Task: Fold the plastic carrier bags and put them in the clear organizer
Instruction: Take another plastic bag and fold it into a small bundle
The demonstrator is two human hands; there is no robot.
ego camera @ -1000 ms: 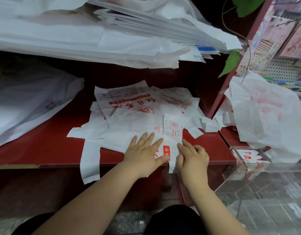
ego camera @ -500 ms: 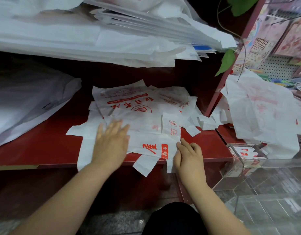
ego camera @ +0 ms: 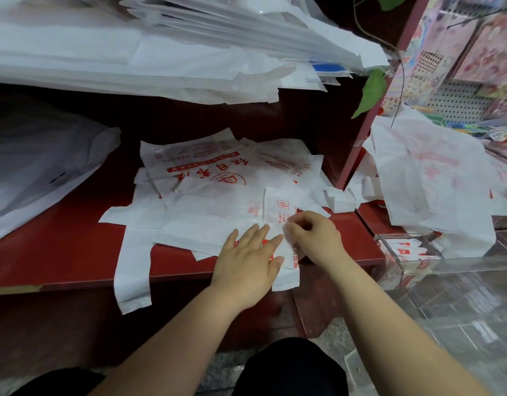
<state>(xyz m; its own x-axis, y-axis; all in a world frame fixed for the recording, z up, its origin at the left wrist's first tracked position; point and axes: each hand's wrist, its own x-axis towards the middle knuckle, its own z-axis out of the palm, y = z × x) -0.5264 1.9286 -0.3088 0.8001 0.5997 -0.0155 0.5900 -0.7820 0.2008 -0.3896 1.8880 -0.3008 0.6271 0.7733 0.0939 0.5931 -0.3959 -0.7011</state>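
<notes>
White plastic carrier bags [ego camera: 206, 195] with red print lie spread on a red shelf [ego camera: 60, 252]. The top bag's handles hang over the shelf's front edge. My left hand [ego camera: 246, 258] lies flat with straight fingers on the bag's near edge. My right hand [ego camera: 315, 238] is just to its right, fingers curled, pinching a fold of the same bag. The clear organizer [ego camera: 406, 250] stands low at the right with several folded red-and-white bags inside.
Stacks of white bags [ego camera: 160, 52] fill the shelf above. A large grey-white bag [ego camera: 38, 172] lies at the left. Loose bags [ego camera: 426, 181] drape over the counter at the right, behind a red upright post [ego camera: 369, 121]. Clear acrylic panels [ego camera: 446, 304] sit at lower right.
My left hand swept left across the bag, then came back right beside the right hand. My right hand moved up slightly and curled its fingers onto a fold.
</notes>
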